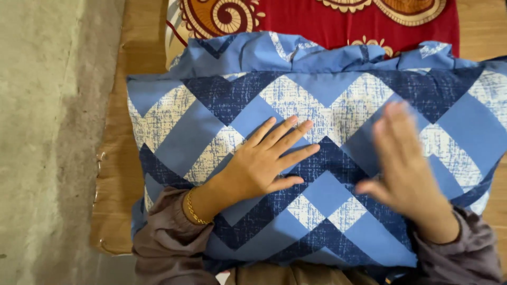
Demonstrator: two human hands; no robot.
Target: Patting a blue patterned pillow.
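Observation:
A pillow [211, 121] in a blue, navy and white zigzag case lies flat in front of me, its ruffled edge toward the far side. My left hand [264, 161] rests palm down on the pillow's middle, fingers spread, with a thin gold bracelet at the wrist. My right hand [404, 169] is flat and open just right of it, over the pillow, blurred by motion. Both arms wear greyish-purple sleeves. Neither hand holds anything.
The pillow lies on a wooden board [119, 174] whose left edge is chipped. Behind the pillow is a red cloth [317, 21] with orange and cream swirls. A grey concrete floor [47, 142] runs along the left.

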